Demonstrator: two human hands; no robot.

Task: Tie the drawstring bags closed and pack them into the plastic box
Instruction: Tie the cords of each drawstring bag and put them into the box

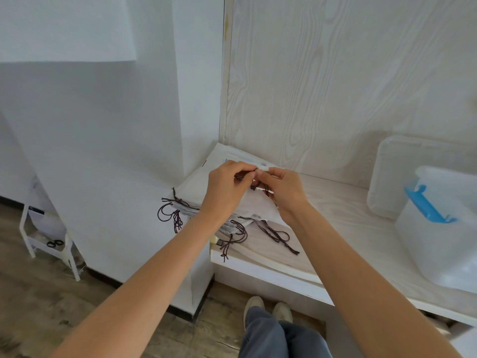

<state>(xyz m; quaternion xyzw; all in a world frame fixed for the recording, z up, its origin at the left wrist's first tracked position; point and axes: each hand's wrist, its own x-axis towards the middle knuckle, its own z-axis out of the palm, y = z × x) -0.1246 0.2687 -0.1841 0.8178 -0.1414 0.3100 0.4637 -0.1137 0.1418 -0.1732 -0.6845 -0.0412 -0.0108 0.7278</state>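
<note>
A stack of flat white drawstring bags (198, 182) lies at the left end of the pale wood counter (343, 215), dark cords (276, 235) spilling over its front and left sides. Above the stack I hold one white bag (258, 205) raised. My left hand (227, 189) and my right hand (282, 189) pinch its dark drawstring (254, 186) between the fingertips, which touch. The clear plastic box (436, 244) with a blue latch (427, 205) stands at the right of the counter, well away from both hands.
The box's clear lid (387, 177) leans on the wood-grain back wall. A white wall column borders the counter on the left. On the floor to the left stands a small white rack (49, 236) holding scissors. My legs and shoes show below the counter edge.
</note>
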